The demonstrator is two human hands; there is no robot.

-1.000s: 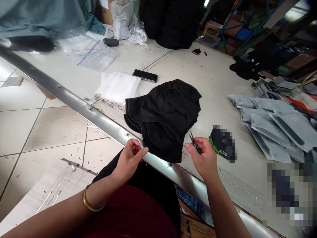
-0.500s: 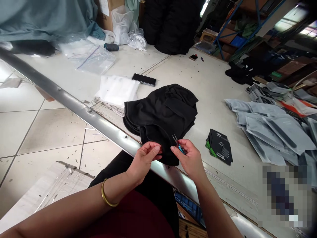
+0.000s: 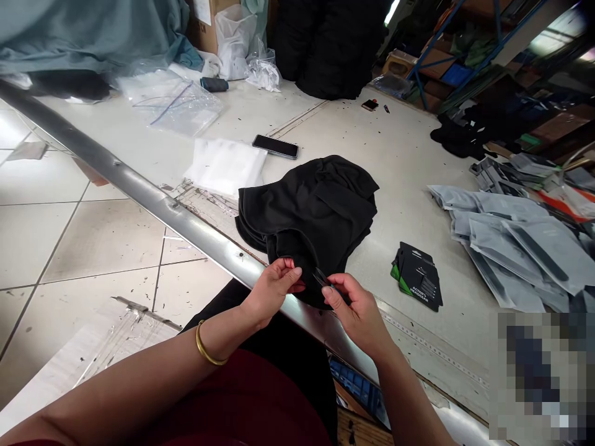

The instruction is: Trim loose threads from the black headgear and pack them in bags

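Head view: we lean over a black cloth stack at the near edge of the table.
Our left hand has thumb and fingertips drawn together over the stack's near hem; we cannot tell whether cloth is caught between them. Our right hand, just beside it, is clamped on small scissors, their dark blades pointing away from us and leftward over the cloth. The stack's long axis runs from the metal edge strip away and to the right: its rounded end points away from us, its flared hems toward us and leftward. Beyond it lie a phone and, farther left, white sheets; to its right we see black cards and grey packets.
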